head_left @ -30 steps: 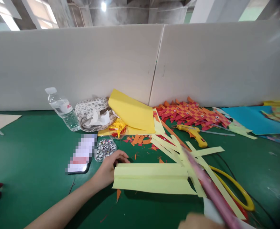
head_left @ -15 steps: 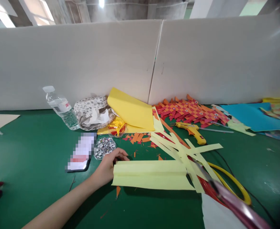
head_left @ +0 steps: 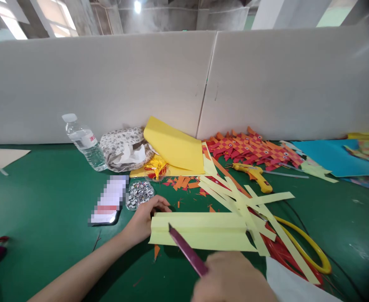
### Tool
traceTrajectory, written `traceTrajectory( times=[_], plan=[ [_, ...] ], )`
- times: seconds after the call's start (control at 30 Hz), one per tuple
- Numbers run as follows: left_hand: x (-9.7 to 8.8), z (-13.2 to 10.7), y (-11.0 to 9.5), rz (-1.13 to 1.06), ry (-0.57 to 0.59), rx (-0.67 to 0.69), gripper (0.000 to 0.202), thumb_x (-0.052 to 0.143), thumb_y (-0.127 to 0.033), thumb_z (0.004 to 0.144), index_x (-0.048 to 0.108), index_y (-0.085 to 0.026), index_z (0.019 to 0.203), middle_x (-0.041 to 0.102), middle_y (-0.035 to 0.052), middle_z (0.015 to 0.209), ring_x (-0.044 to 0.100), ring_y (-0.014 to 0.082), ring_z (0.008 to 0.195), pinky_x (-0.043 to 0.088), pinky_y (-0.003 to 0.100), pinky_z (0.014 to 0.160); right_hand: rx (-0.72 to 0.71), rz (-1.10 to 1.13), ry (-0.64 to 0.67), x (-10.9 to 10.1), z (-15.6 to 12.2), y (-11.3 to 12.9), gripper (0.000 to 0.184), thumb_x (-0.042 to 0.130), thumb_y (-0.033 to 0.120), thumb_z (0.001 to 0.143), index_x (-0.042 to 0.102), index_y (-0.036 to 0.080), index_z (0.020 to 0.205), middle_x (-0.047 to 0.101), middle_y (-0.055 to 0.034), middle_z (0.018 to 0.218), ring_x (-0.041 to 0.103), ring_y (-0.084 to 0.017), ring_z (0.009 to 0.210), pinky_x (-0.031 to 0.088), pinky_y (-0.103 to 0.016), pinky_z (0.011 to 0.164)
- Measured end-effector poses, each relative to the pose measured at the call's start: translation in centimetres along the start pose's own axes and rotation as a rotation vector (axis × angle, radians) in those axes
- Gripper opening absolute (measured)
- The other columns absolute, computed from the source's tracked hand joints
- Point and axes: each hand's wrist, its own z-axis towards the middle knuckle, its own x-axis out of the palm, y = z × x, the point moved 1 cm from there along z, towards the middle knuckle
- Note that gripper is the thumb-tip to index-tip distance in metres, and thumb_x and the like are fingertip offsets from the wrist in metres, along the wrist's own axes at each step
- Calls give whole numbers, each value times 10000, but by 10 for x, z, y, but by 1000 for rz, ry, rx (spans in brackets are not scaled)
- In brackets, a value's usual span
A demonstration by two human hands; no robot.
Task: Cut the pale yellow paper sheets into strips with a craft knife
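Note:
A creased sheet of pale yellow paper lies lengthwise in front of me on the green table. My left hand is closed on its left end, fingers curled round the back edge and the thumb partly hidden. In my right hand, blurred at the bottom, is a slim purple knife that looks like a cutter. Its dark tip points up and left over the paper. Cut pale yellow strips lie in a loose heap at the paper's right end, over the handles of red scissors.
Behind lie a phone, a dish of googly eyes, a water bottle and yellow card. Woven red-orange paper fish and a yellow glue gun are back right. A white partition borders the table.
My right hand has brought the purple knife from the lower right to the left, over the paper. Some strips on the right have shifted. My left hand stays at the paper's end.

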Motion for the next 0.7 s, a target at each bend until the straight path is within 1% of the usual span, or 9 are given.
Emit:
traceTrajectory(
  times=[0.07,0.17,0.23,0.3,0.33,0.4,0.5,0.63,0.7],
  plan=[
    [1,0,1,-1,-5,-3,306,653,-197,720,518,-174,994,696,60,906,648,182,793,460,255,651,-85,39,-1,-4,13,10,290,435,463,946,656,298,1037,682,-1,623,641,-153,539,502,-257,561],
    [1,0,0,5,-12,-21,308,646,-180,703,523,-179,986,695,54,903,648,185,811,463,255,666,52,127,-230,-12,19,11,290,422,408,962,585,265,1155,728,-70,870,672,-204,692,525,-343,678],
    [0,0,-2,14,-10,-34,292,632,-173,707,534,-182,983,696,49,900,648,185,812,463,251,665,67,251,-335,-14,18,2,352,416,413,963,491,290,1284,720,-75,1002,679,-211,729,509,-412,792],
    [-1,0,-5,27,-11,-34,258,616,-173,721,561,-180,973,695,44,891,645,184,808,462,247,669,54,348,-364,-13,16,-8,385,420,424,958,472,290,1315,717,-77,1037,678,-203,725,488,-433,842],
    [-2,1,-6,36,-13,-30,229,609,-175,727,579,-176,954,693,40,879,640,184,801,460,245,671,57,397,-340,-12,16,-12,379,429,429,953,508,272,1288,727,-82,1004,676,-200,713,498,-424,823],
    [-3,1,-7,32,-17,-39,154,592,-195,746,610,-165,896,685,31,836,626,180,765,454,239,656,99,513,-228,-8,16,-16,372,447,450,941,618,217,1176,746,-90,858,670,-192,647,533,-362,691],
    [-2,2,-5,-11,-2,-80,143,526,-252,811,626,-151,801,663,18,769,595,171,704,441,232,617,200,644,-38,-4,18,-14,443,462,484,922,737,141,984,709,-83,631,638,-153,512,491,-235,491],
    [-1,4,2,110,-87,-155,337,451,-366,890,601,-141,688,574,-8,625,497,138,583,370,224,533,298,611,156,-2,22,-16,473,515,491,882,765,95,950,704,-100,660,644,-136,550,501,-220,548],
    [-1,4,4,146,-96,-183,373,447,-417,903,603,-137,711,562,-8,628,481,135,583,366,227,535,279,630,148,-3,24,-25,448,516,464,883,752,99,991,714,-103,673,655,-147,568,507,-230,552]
  ],
)
